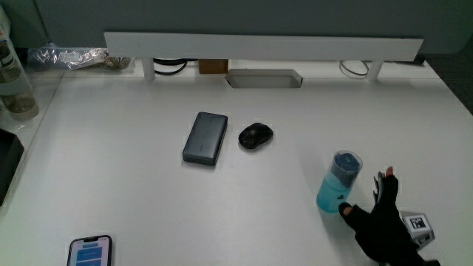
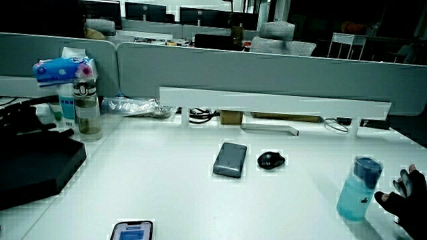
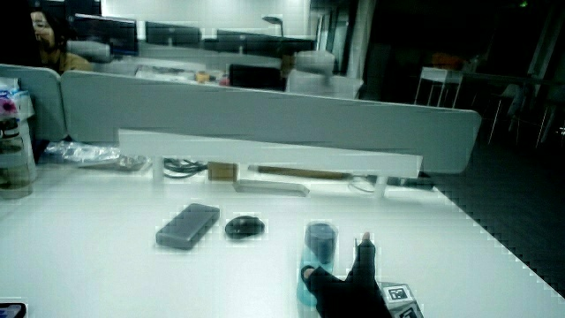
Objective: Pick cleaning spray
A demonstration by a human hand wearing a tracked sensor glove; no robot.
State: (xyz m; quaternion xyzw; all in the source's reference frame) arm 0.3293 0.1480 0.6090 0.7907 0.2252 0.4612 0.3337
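A black-gloved hand (image 1: 384, 222) reached beside a blue cleaning spray bottle (image 1: 339, 182) that stood upright on the white tabletop (image 1: 133, 199), its fingers spread and gripping nothing, thumb close to the bottle's base. Farther from the person lay a black mouse (image 1: 255, 136) beside a dark power bank (image 1: 205, 138). A phone (image 1: 90, 251) lay at the tabletop's near edge. No label or brand name was legible.

Mouse (image 1: 255, 136) beside power bank (image 1: 205, 138)
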